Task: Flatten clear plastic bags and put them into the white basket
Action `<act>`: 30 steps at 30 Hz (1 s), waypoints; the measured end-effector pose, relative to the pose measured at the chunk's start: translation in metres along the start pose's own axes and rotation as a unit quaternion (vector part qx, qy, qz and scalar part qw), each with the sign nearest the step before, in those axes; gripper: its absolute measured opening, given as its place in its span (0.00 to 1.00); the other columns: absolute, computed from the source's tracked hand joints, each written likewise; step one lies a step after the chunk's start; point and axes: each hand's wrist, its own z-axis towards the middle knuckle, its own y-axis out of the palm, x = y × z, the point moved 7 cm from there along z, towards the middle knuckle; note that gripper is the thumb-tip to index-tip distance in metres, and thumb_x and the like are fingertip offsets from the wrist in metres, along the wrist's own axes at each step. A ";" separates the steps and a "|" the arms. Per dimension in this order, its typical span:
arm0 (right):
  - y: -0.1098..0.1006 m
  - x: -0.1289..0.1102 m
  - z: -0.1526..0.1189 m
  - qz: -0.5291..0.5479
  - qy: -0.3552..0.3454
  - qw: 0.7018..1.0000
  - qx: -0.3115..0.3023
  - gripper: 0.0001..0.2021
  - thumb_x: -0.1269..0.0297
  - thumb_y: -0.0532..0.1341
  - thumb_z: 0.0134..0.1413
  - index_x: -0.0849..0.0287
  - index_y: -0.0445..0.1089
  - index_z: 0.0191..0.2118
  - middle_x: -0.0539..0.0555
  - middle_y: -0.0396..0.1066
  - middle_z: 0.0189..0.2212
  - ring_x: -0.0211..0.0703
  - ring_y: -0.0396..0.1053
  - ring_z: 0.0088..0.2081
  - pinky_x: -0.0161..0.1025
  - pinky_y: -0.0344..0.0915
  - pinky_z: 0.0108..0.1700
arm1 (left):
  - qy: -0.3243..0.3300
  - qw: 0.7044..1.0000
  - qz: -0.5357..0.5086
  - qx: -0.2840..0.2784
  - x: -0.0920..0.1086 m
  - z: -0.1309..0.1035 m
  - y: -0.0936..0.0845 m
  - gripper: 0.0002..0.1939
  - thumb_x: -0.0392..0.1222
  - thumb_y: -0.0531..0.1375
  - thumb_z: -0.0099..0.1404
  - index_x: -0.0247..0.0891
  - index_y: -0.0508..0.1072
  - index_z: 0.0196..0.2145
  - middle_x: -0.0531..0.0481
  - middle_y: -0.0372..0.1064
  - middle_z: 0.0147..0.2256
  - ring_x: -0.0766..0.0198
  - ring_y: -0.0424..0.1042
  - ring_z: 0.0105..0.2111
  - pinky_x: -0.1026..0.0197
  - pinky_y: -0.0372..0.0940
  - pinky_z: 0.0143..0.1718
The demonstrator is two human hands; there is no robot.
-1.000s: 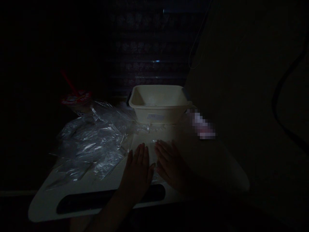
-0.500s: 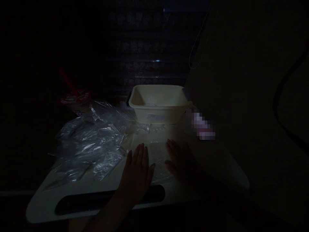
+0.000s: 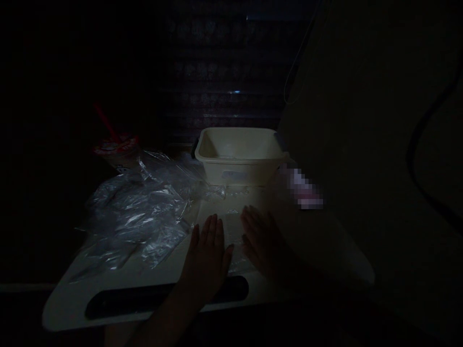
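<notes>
In dim light, a clear plastic bag (image 3: 235, 236) lies flat on a pale table (image 3: 68, 303), between and partly under my hands. My left hand (image 3: 207, 255) rests flat on its left side, fingers pointing away from me. On the other side my right hand (image 3: 262, 241) is laid open over the bag, its fingers slanting to the left. Neither hand grips anything. A heap of crumpled clear plastic bags (image 3: 141, 212) spreads to the left of my left hand. Beyond both hands stands a cream plastic bin (image 3: 238, 168), its inside mostly in shadow.
A lidded cup (image 3: 117, 147) with a red straw stands at the back left, behind the heap. A blurred pinkish item (image 3: 306, 190) lies right of the bin. A dark slot (image 3: 130, 303) runs along the table's near edge. Horizontal blinds (image 3: 217, 72) hang behind.
My right hand has slid a little to the left across the bag, towards my left hand. My left hand stays nearly in place. The whole view has shifted slightly.
</notes>
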 end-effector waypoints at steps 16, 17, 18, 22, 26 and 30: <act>0.004 0.017 -0.017 0.019 0.014 1.000 0.002 0.24 0.59 0.44 0.52 0.69 0.50 0.53 0.63 0.49 0.53 0.50 0.44 0.54 0.55 0.40 0.52 | -0.001 1.000 -0.008 0.009 -0.001 -0.001 -0.002 0.26 0.47 0.41 0.61 0.23 0.51 0.51 0.33 0.47 0.53 0.52 0.43 0.54 0.46 0.44 0.50; 0.004 0.018 -0.018 0.018 0.013 1.000 0.002 0.24 0.59 0.44 0.53 0.69 0.49 0.53 0.63 0.49 0.53 0.50 0.44 0.54 0.55 0.40 0.52 | -0.001 1.000 -0.010 0.009 -0.001 -0.001 -0.002 0.26 0.47 0.41 0.61 0.23 0.51 0.51 0.33 0.47 0.53 0.51 0.43 0.54 0.46 0.44 0.50; 0.004 0.019 -0.018 0.017 0.012 1.000 0.000 0.25 0.59 0.44 0.53 0.69 0.49 0.53 0.62 0.48 0.54 0.50 0.44 0.54 0.55 0.40 0.52 | -0.002 1.000 -0.012 0.009 -0.001 -0.001 -0.002 0.26 0.47 0.41 0.61 0.23 0.51 0.51 0.32 0.47 0.53 0.51 0.43 0.54 0.46 0.44 0.50; 0.009 0.024 -0.019 0.016 0.012 1.000 -0.013 0.25 0.58 0.43 0.53 0.67 0.47 0.54 0.61 0.47 0.54 0.50 0.44 0.55 0.55 0.40 0.52 | -0.005 1.000 -0.020 0.014 -0.001 -0.001 0.001 0.27 0.47 0.42 0.61 0.22 0.52 0.51 0.32 0.47 0.53 0.51 0.42 0.54 0.46 0.44 0.50; 0.013 0.033 -0.022 0.028 0.021 0.999 0.010 0.25 0.60 0.42 0.54 0.63 0.38 0.57 0.59 0.45 0.55 0.48 0.41 0.55 0.52 0.42 0.52 | -0.011 0.998 -0.060 0.020 -0.003 -0.002 0.003 0.26 0.46 0.43 0.61 0.23 0.51 0.51 0.32 0.46 0.53 0.51 0.40 0.54 0.46 0.43 0.51; 0.016 0.045 -0.027 0.068 0.048 0.995 0.049 0.27 0.63 0.39 0.55 0.58 0.24 0.57 0.56 0.40 0.57 0.41 0.38 0.56 0.48 0.43 0.53 | -0.003 0.991 -0.131 0.018 -0.010 -0.003 -0.007 0.25 0.41 0.42 0.62 0.28 0.44 0.54 0.37 0.40 0.56 0.54 0.38 0.55 0.47 0.46 0.50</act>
